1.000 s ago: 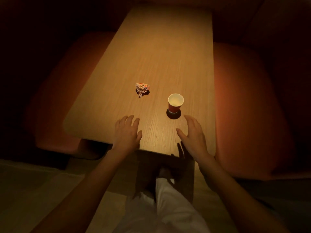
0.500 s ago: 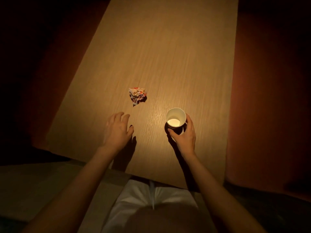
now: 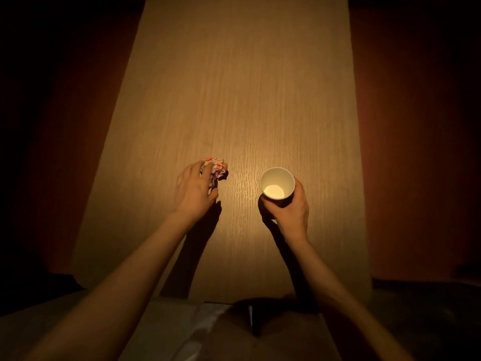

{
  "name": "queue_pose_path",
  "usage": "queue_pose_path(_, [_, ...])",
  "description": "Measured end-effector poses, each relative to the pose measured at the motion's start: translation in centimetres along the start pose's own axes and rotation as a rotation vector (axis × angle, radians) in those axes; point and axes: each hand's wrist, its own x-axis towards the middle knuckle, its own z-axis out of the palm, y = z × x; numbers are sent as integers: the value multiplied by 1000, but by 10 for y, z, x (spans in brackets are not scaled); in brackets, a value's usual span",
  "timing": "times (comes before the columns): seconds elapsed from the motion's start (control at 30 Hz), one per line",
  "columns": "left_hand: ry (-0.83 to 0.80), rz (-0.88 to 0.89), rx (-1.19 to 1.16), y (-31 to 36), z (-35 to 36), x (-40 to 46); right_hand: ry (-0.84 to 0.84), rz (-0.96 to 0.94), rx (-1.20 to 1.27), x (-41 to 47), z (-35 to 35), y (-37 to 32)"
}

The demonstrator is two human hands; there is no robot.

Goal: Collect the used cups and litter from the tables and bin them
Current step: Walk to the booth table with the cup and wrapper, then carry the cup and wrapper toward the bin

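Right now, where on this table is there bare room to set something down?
The whole far stretch of the table, beyond both hands, is bare wood. There is also a bare strip between the crumpled wrapper under the left hand and the paper cup gripped by the right hand. The near end is crowded by forearms.

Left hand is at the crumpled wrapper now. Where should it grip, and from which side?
Pinch the crumpled wrapper across its bunched middle, coming from above and the near left, where the left hand already sits. It is a loose irregular wad lying flat on the table, so fingers must close round it.
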Motion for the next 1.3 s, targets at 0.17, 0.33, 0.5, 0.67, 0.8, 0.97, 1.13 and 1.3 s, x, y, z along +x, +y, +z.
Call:
queue_pose_path(0.17, [-89, 80, 43, -1, 14, 38, 44, 34, 39, -16, -2, -8])
queue_pose_path(0.33, [-126, 161, 79, -2, 27, 56, 65, 60, 33, -32, -5, -9])
queue_pose_path(0.5, [-78, 93, -97, -12, 20, 50, 62, 49, 45, -39, -19, -7])
queue_pose_path(0.67, [78, 19, -341, -2, -10, 18, -12, -15, 52, -41, -28, -14])
queue_pose_path(0.8, [199, -36, -463, 13, -30, -35, -142, -96, 50, -39, -36, -17])
queue_pose_path(0.97, [293, -269, -532, 39, -26, -123, -339, -258, 24, -40, -54, -10])
queue_pose_path(1.13, [415, -389, -500, 61, -16, -222, -523, -351, -2, -59, -70, 0])
queue_pose_path(1.3, [588, -640, -485, 61, -4, -327, -727, -467, -51, -114, -55, 2])
